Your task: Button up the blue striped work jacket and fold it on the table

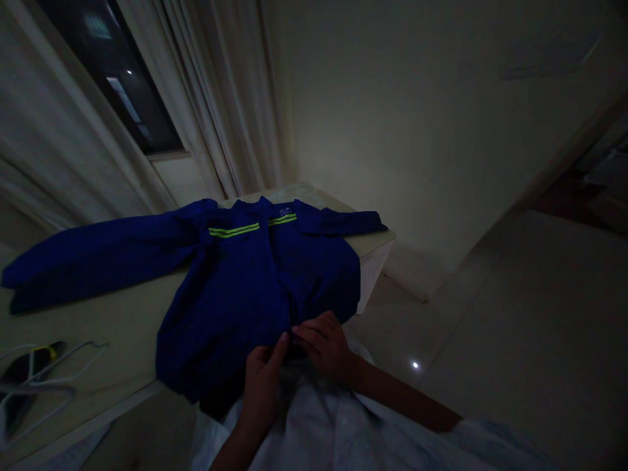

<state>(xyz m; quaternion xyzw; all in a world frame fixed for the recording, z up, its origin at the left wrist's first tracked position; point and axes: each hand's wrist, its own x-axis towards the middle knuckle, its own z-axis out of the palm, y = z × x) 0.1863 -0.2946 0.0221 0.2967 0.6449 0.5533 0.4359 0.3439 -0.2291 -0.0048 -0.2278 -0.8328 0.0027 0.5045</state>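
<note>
A dark blue jacket with yellow-green chest stripes lies spread out, front side up, its sleeves stretched to both sides. At its lower hem, near the middle front opening, my left hand pinches the fabric between thumb and fingers. Just right of it, my right hand grips the other front edge of the jacket, fingertips close to the left thumb. The room is dim, and the fastening between my fingers is too small and dark to make out.
The jacket rests on a pale table. White wire hangers and a dark object with a yellow part lie on its left. Behind are curtains and a window; a wall stands right, above a tiled floor.
</note>
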